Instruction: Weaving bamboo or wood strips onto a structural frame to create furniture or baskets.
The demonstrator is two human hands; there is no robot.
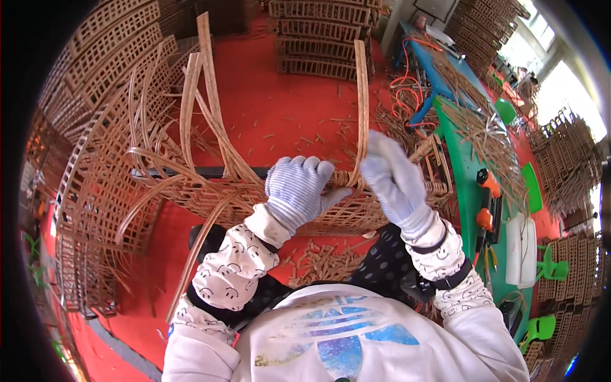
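Note:
A half-woven rattan panel [210,197] with a lattice of square holes rests across my lap. My left hand [297,189], in a striped work glove, presses down on its woven top rim. Just to the right, my gloved right hand [393,178] grips a long flat rattan strip [361,95] that rises upward from the rim. Several loose strips [191,102] curve up from the panel's left part.
Stacks of finished lattice panels [95,57] stand at the left and at the top [318,38]. A green and blue table [468,172] on the right holds rattan scraps, an orange power tool [489,184] and a white box [520,248]. Cut rattan bits litter the red floor [280,108].

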